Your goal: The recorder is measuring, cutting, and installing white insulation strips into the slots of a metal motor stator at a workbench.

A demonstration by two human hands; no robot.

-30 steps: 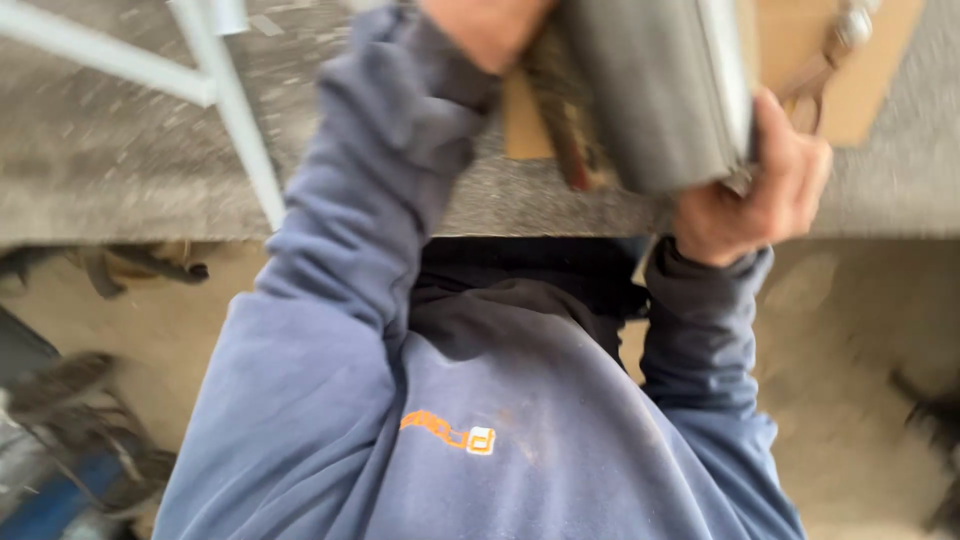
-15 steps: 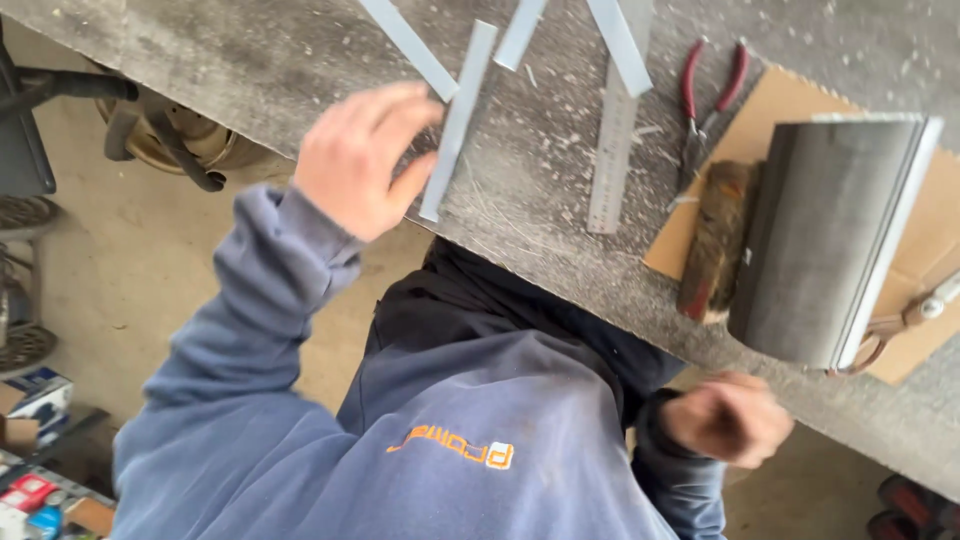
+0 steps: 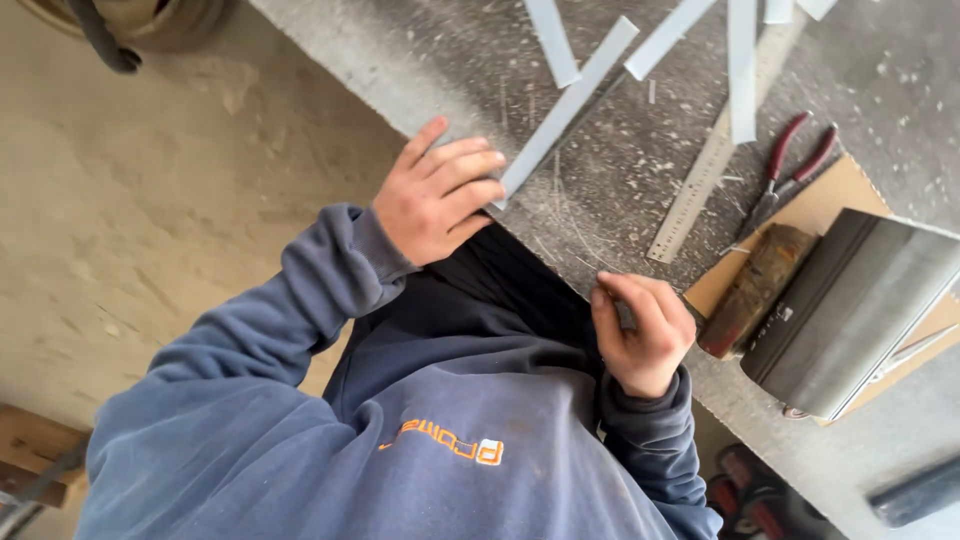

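Note:
My left hand (image 3: 440,190) rests at the near edge of the grey worktable (image 3: 420,80), fingers pressing on the lower end of a long pale metal strip (image 3: 570,105) that lies diagonally on the top. My right hand (image 3: 645,330) is at the table edge further right, fingers curled around a small dark pencil-like tool (image 3: 625,315), its tip by the table surface. Both arms are in blue sweatshirt sleeves.
More pale strips (image 3: 742,70) lie at the back. A steel ruler (image 3: 700,190), red-handled pliers (image 3: 790,175), a brown wooden block (image 3: 755,290) and a bent grey sheet-metal piece (image 3: 850,315) on cardboard (image 3: 850,185) sit to the right. A dark tube (image 3: 915,490) lies far right.
My right hand has let go of the sheet-metal piece, which now lies on the cardboard, and has come up to the table edge shut on the small dark tool. My left hand sits on the strip's end.

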